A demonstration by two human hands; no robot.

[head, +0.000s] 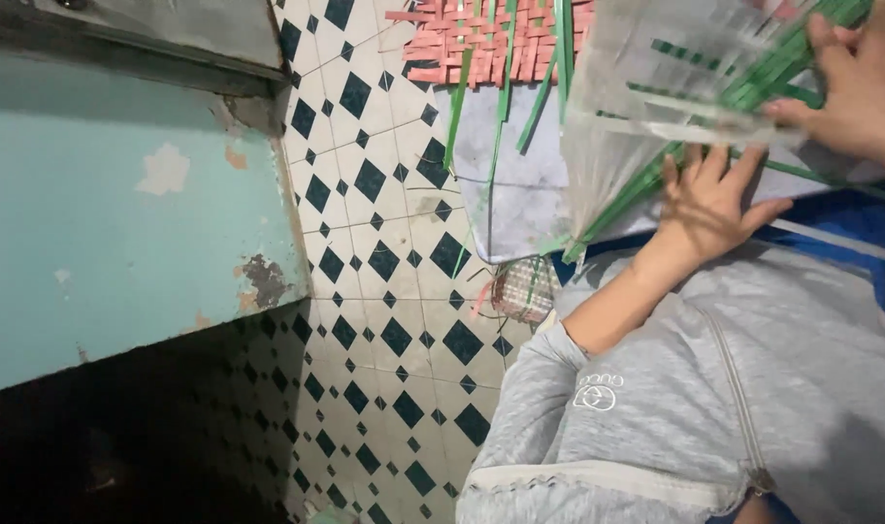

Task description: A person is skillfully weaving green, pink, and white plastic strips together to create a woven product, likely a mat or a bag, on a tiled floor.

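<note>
Left hand: our left hand (711, 199) lies flat with fingers spread wide on the clear plastic bag (656, 87), pinning its lower end, probably so the bundle inside cannot slide.
Right hand: our right hand (855, 82) presses on the upper end of the same bag, fingers loosely open; we cannot tell whether it grips anything underneath.
Bag contents: long green strips (753, 82) run lengthwise inside the bag and stick out at its tied lower corner.
Board: a pale grey board (520, 194) lies under the bag, seemingly a flat work surface on our lap.
Woven mat: beyond the bag, at the far edge of the board, sits a pink woven mat (481, 39) with loose green strips trailing from it.
Small piece: below the bag, on the floor, lies a small woven scrap (525, 288).
Clothing: a grey sleeve and jacket (714, 388) fill the space nearest us, below the bag.
Floor: white tiles with dark diamonds (384, 320) spread left of the bag.
Wall: further left, a teal wall (122, 223) with chipped paint.
</note>
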